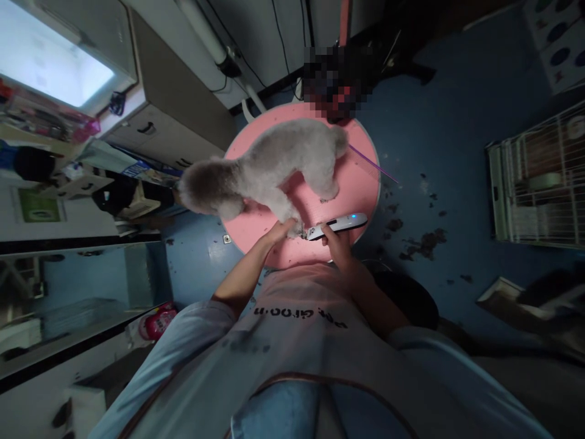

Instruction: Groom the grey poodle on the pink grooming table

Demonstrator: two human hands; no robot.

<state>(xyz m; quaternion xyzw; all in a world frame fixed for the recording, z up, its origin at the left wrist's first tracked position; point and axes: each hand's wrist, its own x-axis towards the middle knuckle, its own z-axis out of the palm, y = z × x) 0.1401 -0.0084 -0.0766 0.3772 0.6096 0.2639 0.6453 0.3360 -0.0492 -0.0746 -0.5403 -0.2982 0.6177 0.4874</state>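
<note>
So there's a gray dog (292, 146) on a pink grooming table (361, 183), left hand (280, 230) closed around its front leg (282, 206), right hand (337, 242) gripping white clippers (345, 223) at the paw (297, 230).

Here's a grey dog (292, 149), a pink table (359, 186), a white-and-black clipper (340, 225) with its light (353, 216) glowing blue, a purple comb (375, 164), and dark-flecked blue floor (434, 137)!

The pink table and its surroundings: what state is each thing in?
Pink table, dotted with hair bits
Dog, standing, one front leg outstretched
Left hand, holding that leg
Clipper, blue light lit
Right hand, gripping it
Floor, strewn with hair clumps
Bright panel, lit
Wire cage, door unclear
</note>
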